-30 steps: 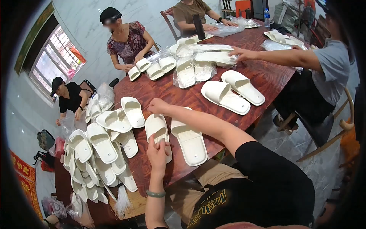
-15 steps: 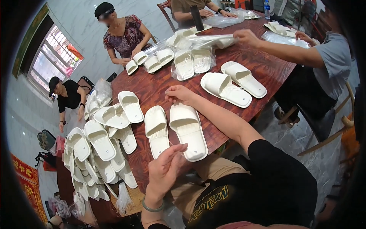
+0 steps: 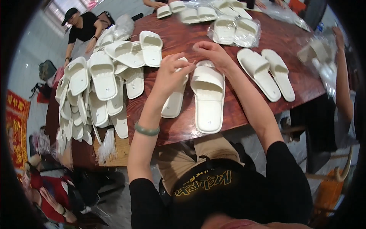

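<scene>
Two white open-toe slippers lie side by side before me on the wooden table. The right slipper [image 3: 209, 103] shows almost whole, with a thin line across its footbed. My left hand [image 3: 173, 72] hangs over the left slipper [image 3: 176, 100] and hides much of it. Its thumb and fingers are pinched together beside the right slipper's toe end; what they hold is too fine to make out. My right hand [image 3: 211, 54] is just beyond that toe end, fingers curled together, and anything inside them is hidden.
A heap of white slippers [image 3: 101, 76] fills the left, beside a bundle of thin white strands [image 3: 107, 148] at the table edge [image 3: 167, 140]. Another slipper pair [image 3: 263, 72] lies right. Bagged slippers [image 3: 234, 31] lie farther back. Co-workers sit around; one person's arm [image 3: 344, 76] is at right.
My left hand has moved from the slippers' heel end up to their toe end, close to my right hand. The view has shifted, and the co-worker at right now has a bagged slipper nearby.
</scene>
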Demonstrator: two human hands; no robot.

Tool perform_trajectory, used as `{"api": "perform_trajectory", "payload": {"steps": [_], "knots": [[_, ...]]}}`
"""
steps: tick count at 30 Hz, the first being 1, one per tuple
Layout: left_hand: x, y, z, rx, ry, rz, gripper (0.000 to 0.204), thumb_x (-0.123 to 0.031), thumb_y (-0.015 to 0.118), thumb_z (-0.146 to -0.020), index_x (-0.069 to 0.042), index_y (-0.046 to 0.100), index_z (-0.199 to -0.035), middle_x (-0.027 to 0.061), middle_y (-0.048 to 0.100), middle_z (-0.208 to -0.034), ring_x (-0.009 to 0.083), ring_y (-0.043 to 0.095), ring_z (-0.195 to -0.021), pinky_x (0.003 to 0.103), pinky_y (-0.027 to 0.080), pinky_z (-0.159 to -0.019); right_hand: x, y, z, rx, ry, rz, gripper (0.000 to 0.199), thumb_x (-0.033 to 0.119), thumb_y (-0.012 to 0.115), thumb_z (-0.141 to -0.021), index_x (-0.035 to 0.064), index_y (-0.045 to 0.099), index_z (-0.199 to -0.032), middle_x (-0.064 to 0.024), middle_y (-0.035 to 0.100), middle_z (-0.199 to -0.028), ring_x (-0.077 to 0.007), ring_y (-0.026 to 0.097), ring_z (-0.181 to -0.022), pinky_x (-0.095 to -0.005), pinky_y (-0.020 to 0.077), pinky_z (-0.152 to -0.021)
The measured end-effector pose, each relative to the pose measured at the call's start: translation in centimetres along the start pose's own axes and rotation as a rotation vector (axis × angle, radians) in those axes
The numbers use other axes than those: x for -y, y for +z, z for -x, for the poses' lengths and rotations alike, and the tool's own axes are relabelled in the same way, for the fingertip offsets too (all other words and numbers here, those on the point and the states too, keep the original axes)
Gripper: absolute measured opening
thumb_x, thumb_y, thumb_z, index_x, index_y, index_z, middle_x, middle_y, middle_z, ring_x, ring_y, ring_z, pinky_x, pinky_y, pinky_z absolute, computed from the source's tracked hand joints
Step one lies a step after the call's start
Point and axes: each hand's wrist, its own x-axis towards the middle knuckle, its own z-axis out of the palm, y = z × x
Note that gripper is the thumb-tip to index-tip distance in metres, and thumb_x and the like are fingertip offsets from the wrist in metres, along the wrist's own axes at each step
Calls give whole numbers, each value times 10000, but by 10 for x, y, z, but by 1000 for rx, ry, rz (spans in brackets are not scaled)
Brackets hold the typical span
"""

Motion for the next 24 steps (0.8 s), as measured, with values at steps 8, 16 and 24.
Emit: {"api": "perform_trajectory", "payload": {"steps": [8, 16, 24], "knots": [[21, 16, -12, 166, -225, 636, 166, -127, 607, -874, 3, 668, -955, 18, 658, -854, 70, 588, -777, 198, 458, -696, 15, 32, 16, 99, -23, 103, 179, 157, 615, -866, 6, 620, -963, -4, 614, -825, -52, 559, -717, -205, 458, -620], [30, 10, -10, -282, -144, 563, 191, -117, 610, -872, 27, 668, -983, 45, 673, -862, 69, 591, -753, 204, 470, -665, 12, 65, 24, -64, -93, 344, 247, 175, 617, -866, -12, 616, -1026, -14, 623, -846, -47, 549, -734, -201, 450, -642], [24, 4, -5, -327, -64, 429, 174, -77, 612, -859, 18, 672, -992, 55, 684, -893, 87, 610, -808, 212, 482, -737, 13, 80, 32, -65, -14, 323, 188, 164, 650, -851, 21, 650, -972, 32, 608, -766, -22, 500, -612, -173, 362, -536]]}}
